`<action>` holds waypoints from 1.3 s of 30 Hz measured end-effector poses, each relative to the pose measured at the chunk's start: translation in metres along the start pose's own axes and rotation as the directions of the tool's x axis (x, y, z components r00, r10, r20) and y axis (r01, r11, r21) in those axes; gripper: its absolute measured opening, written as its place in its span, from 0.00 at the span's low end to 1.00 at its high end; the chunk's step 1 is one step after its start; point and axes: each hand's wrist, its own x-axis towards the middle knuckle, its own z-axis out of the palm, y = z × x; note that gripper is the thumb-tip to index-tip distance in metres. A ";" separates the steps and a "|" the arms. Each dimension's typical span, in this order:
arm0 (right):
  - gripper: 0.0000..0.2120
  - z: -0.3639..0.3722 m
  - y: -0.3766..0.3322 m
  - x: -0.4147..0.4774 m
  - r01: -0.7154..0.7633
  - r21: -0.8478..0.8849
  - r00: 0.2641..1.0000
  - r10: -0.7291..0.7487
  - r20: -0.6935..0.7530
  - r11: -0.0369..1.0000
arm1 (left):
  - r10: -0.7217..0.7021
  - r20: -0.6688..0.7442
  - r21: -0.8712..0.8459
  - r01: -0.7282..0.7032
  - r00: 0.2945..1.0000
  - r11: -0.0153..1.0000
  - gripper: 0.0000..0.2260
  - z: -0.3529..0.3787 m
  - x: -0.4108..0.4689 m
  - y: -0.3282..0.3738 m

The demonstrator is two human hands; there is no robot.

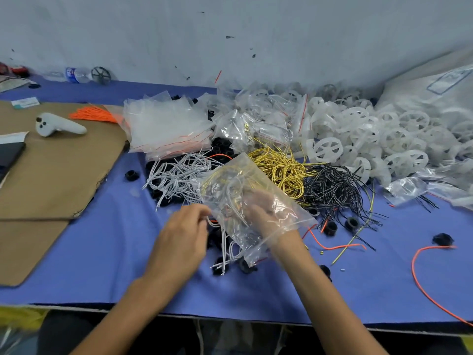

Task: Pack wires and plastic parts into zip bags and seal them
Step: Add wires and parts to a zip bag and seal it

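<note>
Presently the bag (238, 180) is being held open by the right hand (266, 213), pushed inside it with fingers seemingly spread. Just left of the bag's mouth, white wires (223, 243) are being pinched in the fingers of the left hand (183, 234), their length trailing alongside the bag's edge.

I see a clear zip bag (258, 190) with a red seal stripe over my right hand (266, 213). Beyond the hands lie white wires (176, 175), yellow wires (281, 165), black wires (332, 185) and milky-white wheels (329, 149). The bench (115, 252) is periwinkle blue; left of my left hand (181, 239), brown cardboard (51, 175).
</note>
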 end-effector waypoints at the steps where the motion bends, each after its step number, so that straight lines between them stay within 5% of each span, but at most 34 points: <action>1: 0.08 -0.008 0.011 -0.013 0.035 -0.036 0.999 -0.036 -0.027 0.999 | -0.063 0.019 0.050 0.062 0.998 0.997 0.08 -0.003 0.002 -0.010; 4: 0.03 -0.031 0.036 -0.048 0.210 -0.255 0.964 -0.244 -0.110 0.944 | -0.144 0.132 0.141 0.125 0.981 0.982 0.08 -0.007 0.004 -0.023; 6: 0.10 -0.041 0.039 -0.064 0.260 -0.303 0.943 -0.308 -0.124 0.917 | -0.136 0.164 0.152 0.111 0.977 0.982 0.08 -0.009 0.001 -0.025; 14: 0.13 -0.056 0.032 -0.106 0.237 -0.175 0.946 -0.268 -0.183 0.956 | -0.155 0.174 0.095 0.140 0.972 0.986 0.08 -0.027 -0.012 -0.033; 20: 0.14 -0.047 0.021 -0.119 0.264 -0.237 0.960 -0.279 -0.032 0.935 | -0.144 0.207 0.106 0.124 0.968 0.987 0.08 -0.040 -0.015 -0.024; 23: 0.12 -0.044 0.015 -0.124 0.249 -0.214 0.968 -0.237 0.082 0.944 | -0.058 0.148 -0.047 0.065 0.987 0.997 0.04 -0.053 -0.023 -0.003; 27: 0.09 -0.035 0.007 -0.126 0.121 0.004 0.977 -0.120 0.176 0.993 | 0.099 0.208 -0.369 -0.015 0.973 0.929 0.11 -0.046 -0.041 0.053; 30: 0.07 -0.039 0.005 -0.124 0.069 0.145 0.983 -0.091 0.157 0.987 | 0.154 0.219 -0.432 -0.046 0.963 0.901 0.09 -0.024 -0.045 0.073; 35: 0.08 -0.083 0.021 -0.109 -0.001 -0.056 0.997 -0.004 -0.080 0.998 | 0.262 0.119 -0.110 -0.250 0.958 0.962 0.16 0.005 -0.041 0.075; 39: 0.05 -0.078 0.019 -0.074 -0.012 -0.126 0.999 0.017 0.037 0.992 | 0.239 0.053 -0.003 -0.240 0.969 0.971 0.18 0.019 -0.031 0.077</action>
